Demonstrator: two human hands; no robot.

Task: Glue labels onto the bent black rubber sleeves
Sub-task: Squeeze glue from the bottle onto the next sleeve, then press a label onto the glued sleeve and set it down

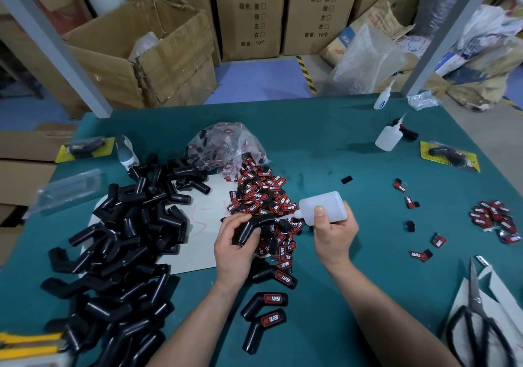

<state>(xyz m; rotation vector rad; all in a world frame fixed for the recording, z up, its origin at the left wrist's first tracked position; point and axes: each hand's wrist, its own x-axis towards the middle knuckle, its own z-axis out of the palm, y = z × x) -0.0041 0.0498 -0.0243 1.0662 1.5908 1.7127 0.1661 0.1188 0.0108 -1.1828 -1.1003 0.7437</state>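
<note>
Right hand point(334, 233) wraps the glue bottle point(325, 206), thumb pressed on its side, tipping it so the nozzle meets the bent sleeve point(249, 226) in my left hand point(235, 242). That hand's fingers curl round the sleeve's lower leg, which turns the upper leg's face up for the glue. Just beyond both hands lies the heap of labels point(263, 194), close enough, I judge, to pick one as soon as glue is down. Toward me from my left wrist, three labelled sleeves point(266, 301) lie apart, likely to set. Farther out on my left hand's side sits the pile of bare sleeves point(127, 239).
</note>
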